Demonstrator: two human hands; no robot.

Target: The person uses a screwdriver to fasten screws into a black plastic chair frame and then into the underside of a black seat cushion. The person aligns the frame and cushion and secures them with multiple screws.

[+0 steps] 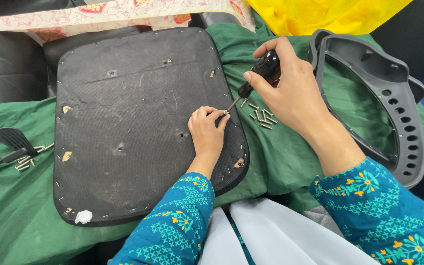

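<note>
One green cloth [20, 206] — blk seat base [138, 122].

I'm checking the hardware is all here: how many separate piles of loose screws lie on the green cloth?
2. One pile of screws lies right of the black seat base, under the right hand. A second pile lies left of it, by the black lever. More may be hidden.
</note>
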